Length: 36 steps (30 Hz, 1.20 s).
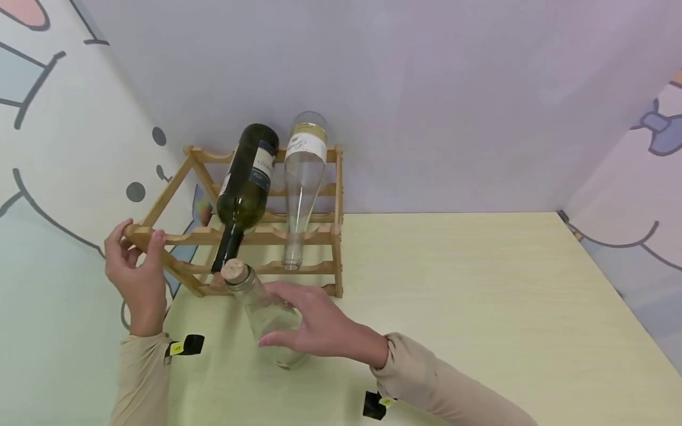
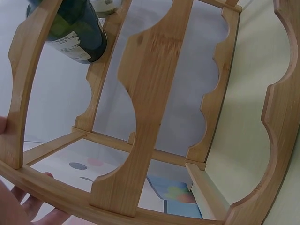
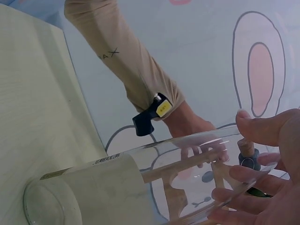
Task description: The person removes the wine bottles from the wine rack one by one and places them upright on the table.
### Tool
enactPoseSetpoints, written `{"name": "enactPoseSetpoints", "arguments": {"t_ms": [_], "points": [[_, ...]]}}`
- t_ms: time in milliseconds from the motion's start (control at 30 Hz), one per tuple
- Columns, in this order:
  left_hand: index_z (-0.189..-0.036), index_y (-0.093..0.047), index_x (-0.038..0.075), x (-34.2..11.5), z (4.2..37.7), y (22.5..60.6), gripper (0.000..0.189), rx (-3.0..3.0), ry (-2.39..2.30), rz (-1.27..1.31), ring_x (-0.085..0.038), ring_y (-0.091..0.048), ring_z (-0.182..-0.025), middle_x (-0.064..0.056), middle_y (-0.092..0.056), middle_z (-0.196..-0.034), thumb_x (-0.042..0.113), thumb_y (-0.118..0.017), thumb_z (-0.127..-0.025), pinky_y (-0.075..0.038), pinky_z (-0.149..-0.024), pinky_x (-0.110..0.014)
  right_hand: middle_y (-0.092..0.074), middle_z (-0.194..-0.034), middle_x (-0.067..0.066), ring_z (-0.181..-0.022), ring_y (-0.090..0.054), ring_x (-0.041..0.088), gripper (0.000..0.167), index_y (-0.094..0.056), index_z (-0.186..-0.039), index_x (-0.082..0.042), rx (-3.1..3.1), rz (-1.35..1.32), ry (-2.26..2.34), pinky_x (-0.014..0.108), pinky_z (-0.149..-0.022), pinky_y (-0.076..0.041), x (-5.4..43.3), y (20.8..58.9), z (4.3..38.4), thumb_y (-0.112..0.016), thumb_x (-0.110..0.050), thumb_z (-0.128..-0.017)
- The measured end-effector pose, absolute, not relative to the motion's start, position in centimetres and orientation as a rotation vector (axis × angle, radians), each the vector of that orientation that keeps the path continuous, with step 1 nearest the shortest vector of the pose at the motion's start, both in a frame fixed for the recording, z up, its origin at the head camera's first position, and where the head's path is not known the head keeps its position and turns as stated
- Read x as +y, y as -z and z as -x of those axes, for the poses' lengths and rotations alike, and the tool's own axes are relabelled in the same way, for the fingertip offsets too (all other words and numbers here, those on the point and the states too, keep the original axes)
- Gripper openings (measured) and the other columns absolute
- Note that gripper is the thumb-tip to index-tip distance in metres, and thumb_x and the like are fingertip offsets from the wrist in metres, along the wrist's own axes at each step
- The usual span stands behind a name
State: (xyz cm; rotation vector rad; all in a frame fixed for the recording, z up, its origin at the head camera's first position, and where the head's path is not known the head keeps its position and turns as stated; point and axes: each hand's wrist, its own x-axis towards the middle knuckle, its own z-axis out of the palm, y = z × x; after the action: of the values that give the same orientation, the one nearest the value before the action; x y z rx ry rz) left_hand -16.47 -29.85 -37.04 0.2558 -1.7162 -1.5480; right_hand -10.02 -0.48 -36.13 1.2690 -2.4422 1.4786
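My left hand (image 1: 140, 278) grips the front left corner of a wooden wine rack (image 1: 250, 238), its fingers and thumb around the top bar. My right hand (image 1: 325, 322) holds a clear glass bottle (image 1: 261, 307) in front of the rack, thumb on one side and fingers on the other. A cork (image 1: 234, 271) closes that bottle, and its base (image 3: 51, 206) is at the table top. On the rack's upper level lie a dark green wine bottle (image 1: 245, 183) and, right of it, a clear wine bottle (image 1: 303, 183) with a white and gold label, both necks toward me.
The pale wooden table (image 1: 453, 296) extends to the right of the rack. A grey back wall (image 1: 426, 106) stands behind the rack, and a wall with cartoon drawings (image 1: 64, 177) is close on the left. Lower scalloped bars (image 2: 215, 89) cross the rack.
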Motion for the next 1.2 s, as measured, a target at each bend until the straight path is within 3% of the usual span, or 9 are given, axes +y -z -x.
{"name": "enactPoseSetpoints", "arguments": {"t_ms": [567,1100,1200], "points": [[-0.126,-0.057,0.014,-29.9,16.7,37.2,0.046,-1.681,1.584,-0.254,-0.018,-0.055,-0.093,-0.007,-0.059,-0.109,0.013,-0.073,-0.083,-0.045,-0.075,-0.021,-0.063,-0.11,-0.008,-0.094,-0.054,0.0,0.055,-0.059,-0.119,-0.014,-2.413,-1.247,-1.481,0.015,-0.079,-0.045,-0.5,36.1,9.7,-0.082,-0.031,-0.073],[-0.126,-0.058,0.014,-29.7,16.5,37.1,0.045,-1.665,1.588,-0.253,-0.019,-0.055,-0.093,-0.008,-0.058,-0.112,0.013,-0.073,-0.083,-0.045,-0.076,-0.021,-0.064,-0.116,-0.004,-0.101,-0.056,0.0,0.063,-0.059,-0.125,-0.01,-2.396,-1.269,-1.509,0.016,-0.081,-0.046,1.1,35.6,9.2,-0.084,-0.028,-0.071],[-0.126,-0.058,0.014,-29.7,16.4,37.1,0.045,-1.656,1.594,-0.252,-0.018,-0.055,-0.093,-0.008,-0.058,-0.112,0.012,-0.073,-0.083,-0.045,-0.076,-0.021,-0.065,-0.11,-0.007,-0.096,-0.056,-0.001,0.056,-0.061,-0.119,-0.013,-2.375,-1.252,-1.551,0.018,-0.081,-0.048,1.6,35.4,9.1,-0.084,-0.026,-0.07]]}}
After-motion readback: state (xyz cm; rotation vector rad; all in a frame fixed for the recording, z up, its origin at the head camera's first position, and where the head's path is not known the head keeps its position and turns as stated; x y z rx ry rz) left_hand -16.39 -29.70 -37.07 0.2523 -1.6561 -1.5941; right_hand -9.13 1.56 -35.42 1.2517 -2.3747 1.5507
